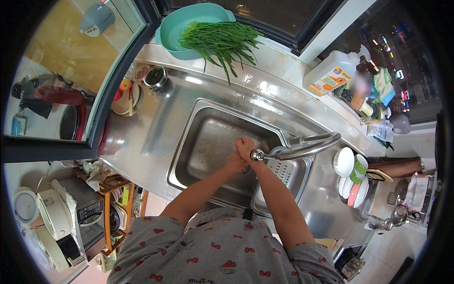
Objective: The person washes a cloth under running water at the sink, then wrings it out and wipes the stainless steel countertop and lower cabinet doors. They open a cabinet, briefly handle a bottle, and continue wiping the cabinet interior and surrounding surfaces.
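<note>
My left hand (236,162) and my right hand (245,147) touch each other over the large basin of a stainless steel sink (209,142). The right hand lies across the left one, and its fingers are curled. The spout of a chrome faucet (308,152) ends just above my right wrist and hides part of it. How far the left fingers are bent is hidden. No object shows in either hand. A perforated metal drainer (278,170) sits in the smaller basin at the right.
Green chives (223,39) overhang a teal basin (165,35) on the ledge. An open window frame (120,78) juts in at left, near a plate with fruit (122,104). A large plastic bottle (330,72) and stacked bowls (344,161) stand at right.
</note>
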A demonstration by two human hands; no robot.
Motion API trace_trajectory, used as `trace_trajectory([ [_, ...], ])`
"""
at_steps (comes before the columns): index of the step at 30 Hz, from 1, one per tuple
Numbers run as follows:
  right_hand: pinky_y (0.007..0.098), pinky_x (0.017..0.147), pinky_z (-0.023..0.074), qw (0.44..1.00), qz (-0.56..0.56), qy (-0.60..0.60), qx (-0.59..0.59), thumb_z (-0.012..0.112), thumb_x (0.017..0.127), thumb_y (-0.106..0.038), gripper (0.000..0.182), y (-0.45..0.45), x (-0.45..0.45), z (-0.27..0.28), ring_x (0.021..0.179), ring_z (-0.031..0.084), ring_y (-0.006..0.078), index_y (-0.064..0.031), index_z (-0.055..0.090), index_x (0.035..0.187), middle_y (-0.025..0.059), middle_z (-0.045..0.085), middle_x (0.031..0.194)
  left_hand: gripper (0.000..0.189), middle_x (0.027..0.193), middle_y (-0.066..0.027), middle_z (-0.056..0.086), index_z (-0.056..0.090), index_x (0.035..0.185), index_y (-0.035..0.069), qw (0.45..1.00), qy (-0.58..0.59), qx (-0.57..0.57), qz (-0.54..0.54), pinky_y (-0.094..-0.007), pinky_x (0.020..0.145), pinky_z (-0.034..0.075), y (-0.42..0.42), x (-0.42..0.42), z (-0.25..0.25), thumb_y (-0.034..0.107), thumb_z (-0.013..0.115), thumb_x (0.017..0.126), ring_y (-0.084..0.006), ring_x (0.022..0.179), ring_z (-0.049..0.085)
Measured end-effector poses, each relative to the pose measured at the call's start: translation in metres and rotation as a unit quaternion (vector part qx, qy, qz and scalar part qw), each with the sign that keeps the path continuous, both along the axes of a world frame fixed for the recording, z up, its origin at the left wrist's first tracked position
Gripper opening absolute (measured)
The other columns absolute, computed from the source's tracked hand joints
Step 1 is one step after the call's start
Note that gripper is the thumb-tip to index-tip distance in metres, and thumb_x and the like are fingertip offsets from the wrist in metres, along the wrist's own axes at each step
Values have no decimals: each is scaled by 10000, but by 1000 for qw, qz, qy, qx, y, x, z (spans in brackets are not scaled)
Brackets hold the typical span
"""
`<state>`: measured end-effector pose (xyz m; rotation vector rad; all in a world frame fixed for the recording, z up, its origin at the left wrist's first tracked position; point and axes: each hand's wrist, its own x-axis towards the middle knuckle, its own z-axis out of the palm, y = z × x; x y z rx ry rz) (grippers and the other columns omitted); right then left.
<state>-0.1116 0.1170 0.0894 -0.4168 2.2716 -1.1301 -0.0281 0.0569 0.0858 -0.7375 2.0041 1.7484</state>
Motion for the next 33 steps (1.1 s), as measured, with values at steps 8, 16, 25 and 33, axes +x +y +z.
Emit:
trace_trajectory([
  [8, 493, 671, 455, 982, -44, 130, 128, 420, 880, -276, 350, 7, 0, 2, 748, 594, 429, 4, 603, 775, 239, 617, 807, 379, 963, -214, 632, 576, 1029, 36, 977, 150, -150, -28, -456, 741, 474, 14, 0, -42, 321, 622, 784, -390, 907, 598],
  [16, 439, 685, 487, 976, -214, 26, -41, 504, 882, -350, 313, 29, -12, -29, 800, 613, 381, -74, 600, 992, 174, 645, 853, 600, 839, -130, 628, 486, 1155, 45, 990, 31, 112, 82, -389, 575, 517, 6, -34, -2, 324, 752, 696, -231, 705, 638],
  [25, 439, 859, 421, 904, 71, 363, 214, 497, 888, -268, 400, 56, 2, 34, 967, 563, 338, -39, 492, 1216, 183, 596, 1020, 465, 1001, -72, 587, 510, 1159, 130, 889, -95, 414, 171, -281, 578, 534, -36, -13, 1, 341, 700, 791, -184, 834, 595],
  [33, 401, 626, 482, 908, 67, 359, 206, 587, 762, -183, 186, 52, 23, 22, 774, 611, 299, -81, 571, 916, 123, 612, 889, 435, 1009, -69, 582, 500, 1107, 168, 899, -111, 350, 241, -265, 506, 493, -30, 3, -34, 357, 716, 779, -186, 796, 593],
])
